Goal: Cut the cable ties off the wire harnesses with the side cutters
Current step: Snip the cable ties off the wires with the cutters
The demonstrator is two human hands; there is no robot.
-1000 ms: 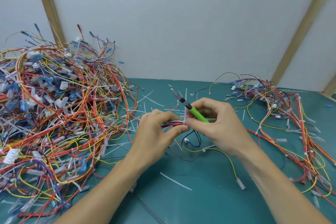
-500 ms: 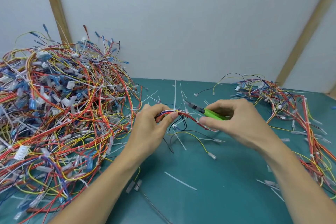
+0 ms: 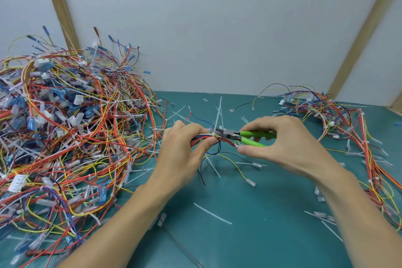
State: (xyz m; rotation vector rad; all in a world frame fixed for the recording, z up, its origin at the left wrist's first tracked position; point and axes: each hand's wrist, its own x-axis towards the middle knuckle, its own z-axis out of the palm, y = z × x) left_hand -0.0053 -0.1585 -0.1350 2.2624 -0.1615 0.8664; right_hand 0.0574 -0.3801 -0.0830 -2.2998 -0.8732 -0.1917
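Since 0.5 s ago side cutters swung level, tips now at cable tie; right hand grips handles, left hand pinches wire harness just left, above table.

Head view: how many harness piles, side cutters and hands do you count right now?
Wire harness piles: 2, big pile and small pile
Held harness: 1
Side cutters: 1
Hands: 2, left hand and right hand
Total: 6
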